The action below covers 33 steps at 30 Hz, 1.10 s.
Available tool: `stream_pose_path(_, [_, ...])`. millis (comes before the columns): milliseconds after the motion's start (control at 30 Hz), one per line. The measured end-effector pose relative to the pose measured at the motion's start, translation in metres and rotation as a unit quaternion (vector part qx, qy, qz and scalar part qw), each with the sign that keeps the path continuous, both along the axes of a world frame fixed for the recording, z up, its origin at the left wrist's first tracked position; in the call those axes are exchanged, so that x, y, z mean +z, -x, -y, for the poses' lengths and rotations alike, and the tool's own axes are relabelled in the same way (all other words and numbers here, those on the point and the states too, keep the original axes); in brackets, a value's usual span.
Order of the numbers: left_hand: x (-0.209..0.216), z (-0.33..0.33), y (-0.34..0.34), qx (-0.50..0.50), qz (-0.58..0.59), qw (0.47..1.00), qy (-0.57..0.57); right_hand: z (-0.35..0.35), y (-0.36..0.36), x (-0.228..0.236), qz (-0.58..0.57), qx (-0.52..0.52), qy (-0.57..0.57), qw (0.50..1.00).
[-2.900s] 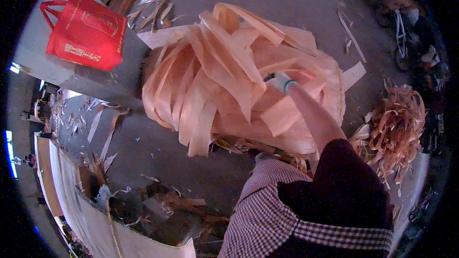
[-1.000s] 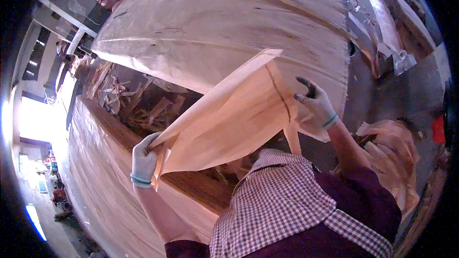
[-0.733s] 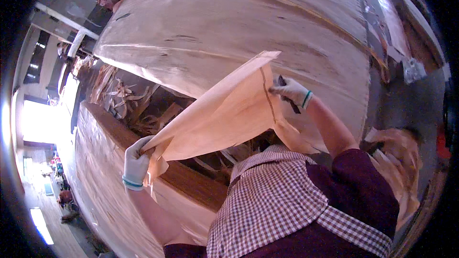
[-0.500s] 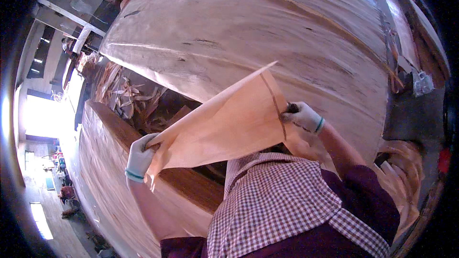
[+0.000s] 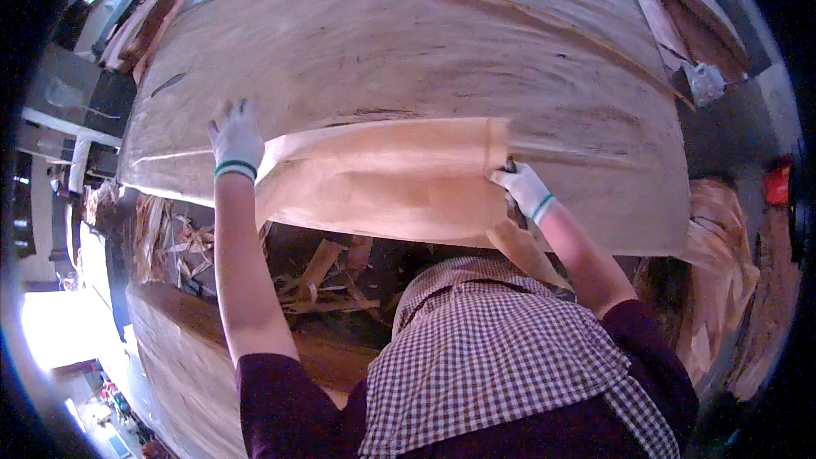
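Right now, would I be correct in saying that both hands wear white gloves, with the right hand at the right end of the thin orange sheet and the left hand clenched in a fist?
Not quite: the head view shows the left hand open with its fingers spread. The right hand is at the thin orange sheet's right end.

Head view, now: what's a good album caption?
Gloved left hand open, gloved right hand at one end of a thin peach sheet over a broad pale surface.
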<state>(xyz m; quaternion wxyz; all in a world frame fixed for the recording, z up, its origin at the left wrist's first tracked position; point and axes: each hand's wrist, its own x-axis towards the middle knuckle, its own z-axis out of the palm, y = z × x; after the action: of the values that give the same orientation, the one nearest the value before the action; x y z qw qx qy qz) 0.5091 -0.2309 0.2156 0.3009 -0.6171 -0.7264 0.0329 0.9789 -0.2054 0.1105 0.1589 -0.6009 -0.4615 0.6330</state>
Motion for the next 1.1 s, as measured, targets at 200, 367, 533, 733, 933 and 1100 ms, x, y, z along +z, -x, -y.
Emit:
stream_pose_path(200, [-0.040, -0.006, -0.026, -0.236, 0.395, 0.843, -0.278, -0.035, 0.043, -0.081, -0.035, -0.125, 0.002, 0.992])
stream_pose_path(367, [-0.144, 0.068, -0.095, -0.169, 0.380, 0.905, 0.087, -0.045, 0.050, -0.082, 0.033, -0.055, -0.031, 0.997])
stream_pose_path(533, [-0.212, 0.087, -0.109, -0.024, 0.393, 0.908, 0.141, -0.039, 0.033, -0.065, -0.083, -0.077, 0.071, 0.991])
stream_pose_path(733, [-0.223, 0.090, -0.112, -0.020, 0.389, 0.914, 0.110, 0.005, -0.008, -0.026, -0.027, 0.134, 0.065, 0.988])
stream_pose_path(933, [-0.185, 0.037, -0.133, -0.060, 0.344, 0.933, 0.089, 0.035, 0.006, -0.046, 0.157, 0.172, -0.149, 0.961])
stream_pose_path(1100, [-0.199, -0.004, -0.164, -0.029, 0.278, 0.953, 0.114, 0.036, 0.002, -0.052, 0.119, 0.239, -0.120, 0.956])
